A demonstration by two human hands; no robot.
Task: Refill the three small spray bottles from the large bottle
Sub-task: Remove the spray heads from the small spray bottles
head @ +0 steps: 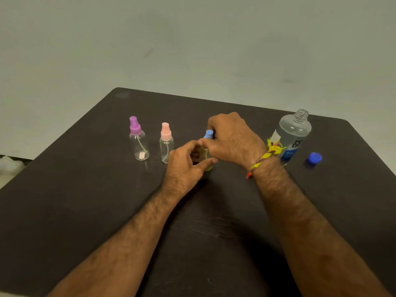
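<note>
Three small clear spray bottles stand in a row on the dark table (pixel 107 211). The purple-topped bottle (pixel 138 139) is at the left, the pink-topped bottle (pixel 166 143) beside it. The blue-topped bottle (pixel 207 155) is third; my left hand (pixel 186 166) grips its body, which is mostly hidden, and my right hand (pixel 231 139) closes its fingers on its blue spray head (pixel 209 133). The large clear bottle (pixel 292 136) stands upright at the right with its neck uncapped. Its blue cap (pixel 314 158) lies on the table to the right of it.
A pale wall rises behind the table. The table's far edge runs just behind the large bottle, and its left edge slants down to the left. Something white lies off the table at far left (pixel 9 163).
</note>
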